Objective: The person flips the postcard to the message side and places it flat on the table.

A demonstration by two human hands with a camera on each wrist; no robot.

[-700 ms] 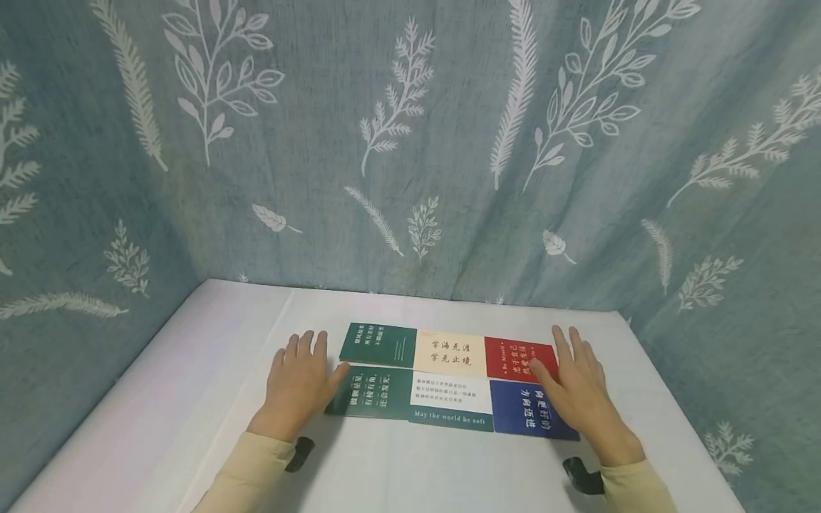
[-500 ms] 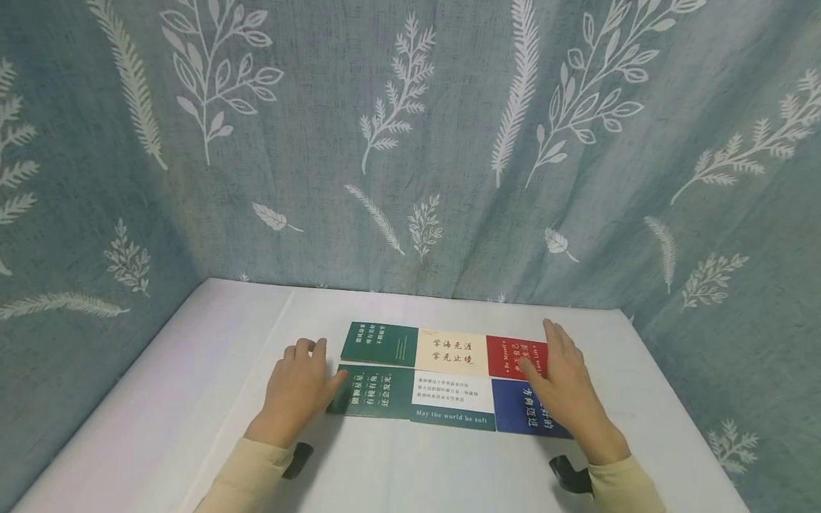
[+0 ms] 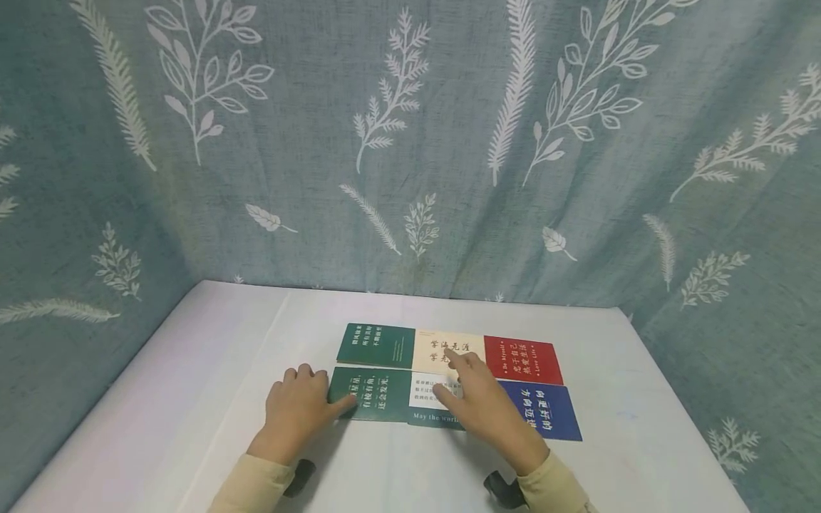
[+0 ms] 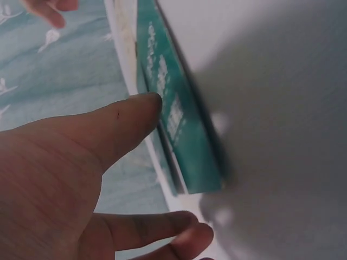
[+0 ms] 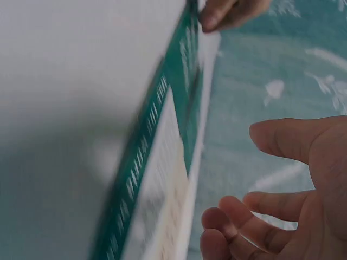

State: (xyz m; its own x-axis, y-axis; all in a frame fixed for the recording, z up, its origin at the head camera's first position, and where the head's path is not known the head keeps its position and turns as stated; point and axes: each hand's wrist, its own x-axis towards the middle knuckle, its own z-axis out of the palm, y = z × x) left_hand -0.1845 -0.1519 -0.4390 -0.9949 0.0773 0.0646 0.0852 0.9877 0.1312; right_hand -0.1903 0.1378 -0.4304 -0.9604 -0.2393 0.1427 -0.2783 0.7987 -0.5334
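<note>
Six thin booklets lie in two rows of three. My left hand is at the left end of the near row, its thumb overlapping the near green booklet and its fingers bent beyond that booklet's left edge. My right hand hovers over the middle column with fingers spread and nothing in them. It partly covers the white-and-green booklet and overlaps the cream booklet behind. The far green booklet sits behind the near one.
To the right lie a red booklet and, in front of it, a blue booklet. They rest on a white-covered table. A blue-green leaf-patterned curtain surrounds the table at the back and sides.
My right hand has moved left, from over the red and blue booklets to over the middle ones. My left hand has come slightly nearer, its fingers more bent. The booklets stay in place.
</note>
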